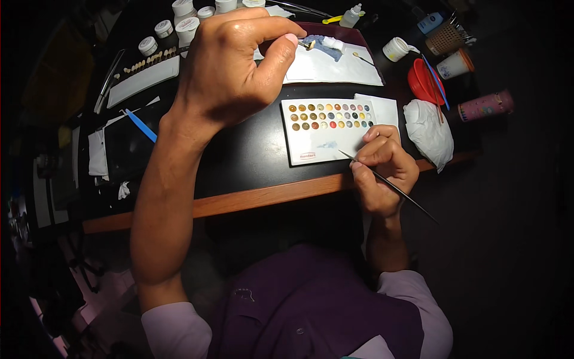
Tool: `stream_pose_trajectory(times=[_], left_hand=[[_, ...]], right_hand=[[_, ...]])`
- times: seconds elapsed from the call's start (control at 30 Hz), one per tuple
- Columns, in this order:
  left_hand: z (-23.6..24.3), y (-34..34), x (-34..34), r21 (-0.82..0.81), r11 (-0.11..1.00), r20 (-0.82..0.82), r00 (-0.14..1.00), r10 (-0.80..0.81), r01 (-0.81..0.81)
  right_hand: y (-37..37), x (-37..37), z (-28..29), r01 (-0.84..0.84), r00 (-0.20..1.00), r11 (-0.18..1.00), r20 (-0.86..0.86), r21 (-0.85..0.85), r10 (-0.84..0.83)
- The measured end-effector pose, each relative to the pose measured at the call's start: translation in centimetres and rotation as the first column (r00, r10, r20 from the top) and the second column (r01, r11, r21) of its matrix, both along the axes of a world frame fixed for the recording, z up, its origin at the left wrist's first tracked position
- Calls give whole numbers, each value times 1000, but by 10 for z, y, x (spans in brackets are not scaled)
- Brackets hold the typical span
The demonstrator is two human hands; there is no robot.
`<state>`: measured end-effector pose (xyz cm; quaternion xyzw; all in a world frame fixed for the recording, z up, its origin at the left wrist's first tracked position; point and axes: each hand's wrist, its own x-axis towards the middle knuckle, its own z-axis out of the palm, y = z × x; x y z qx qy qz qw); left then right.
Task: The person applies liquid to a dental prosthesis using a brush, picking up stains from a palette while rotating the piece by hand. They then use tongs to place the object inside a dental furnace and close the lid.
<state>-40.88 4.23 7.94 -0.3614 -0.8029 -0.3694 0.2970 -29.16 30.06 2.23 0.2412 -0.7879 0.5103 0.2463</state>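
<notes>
Right hand [382, 167] is pinched shut on a thin dark-handled fine-tip brush [388, 183], fingers closed around the shaft near its front third. Brush long axis runs diagonal: tip points up-left, landing on the lower part of the white rectangular palette with rows of small round colour wells [327, 130], near a faint bluish smear; tail end points down-right, out past the wooden front edge of the black worktop [251, 149]. Right hand sits at that edge, just beside the palette's lower right corner. Left hand [230, 66] is raised high toward the camera, thumb and forefinger clamped on a tiny pale tooth-shaped piece [308, 44]; the piece sticks out to the right of the fingertips, too small to read its own orientation. Behind it on the worktop: white paper sheet [335, 67] with a blue-grey smear, small white dropper bottle [352, 16], white lidded jars [179, 24] at the far left, long white tray with a row of small tooth samples [143, 78], blue flat-handled tool [142, 125]. To the right: crumpled white tissue [427, 131], red shallow bowl [421, 81], paper cup [454, 64], pink cylindrical container lying on its side [484, 106].
</notes>
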Motion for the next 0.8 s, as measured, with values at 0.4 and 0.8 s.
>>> stream_pose_trajectory(times=[0.4, 0.8], left_hand=[[0, 1, 1, 14, 998, -81, 995, -61, 62], [3, 3, 6, 10, 998, -13, 998, -67, 67]], right_hand=[[-7, -10, 3, 35, 994, 998, 104, 50, -41], [43, 13, 11, 362, 906, 921, 287, -147, -310]])
